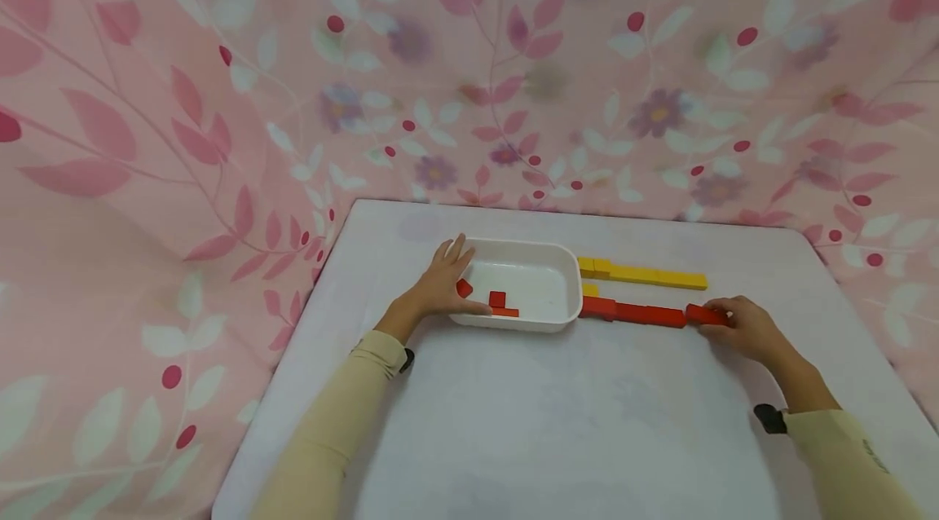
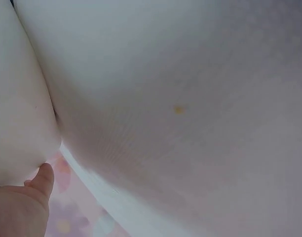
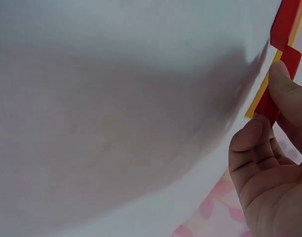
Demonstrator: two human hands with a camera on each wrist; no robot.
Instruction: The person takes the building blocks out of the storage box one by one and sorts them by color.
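Observation:
My left hand (image 1: 444, 284) spans the left end of a white tray (image 1: 539, 327), fingers spread toward its far side and thumb along its front rim. In the left wrist view a digit (image 2: 43, 180) touches the tray's edge (image 2: 22, 123). Inside the tray lie a red square block (image 1: 497, 299), an orange-red strip (image 1: 504, 312) and a red piece (image 1: 464, 288) partly hidden by the hand. My right hand (image 1: 748, 328) pinches a red block (image 3: 284, 74) between thumb and fingers, at the right end of a row of red blocks (image 1: 645, 315).
Behind the red row runs a row of yellow blocks (image 1: 653, 276), with a small yellow piece (image 1: 590, 290) between the rows beside the tray. All stand on a white-covered table (image 1: 550, 422). Pink floral cloth (image 1: 513, 96) hangs behind and to the left.

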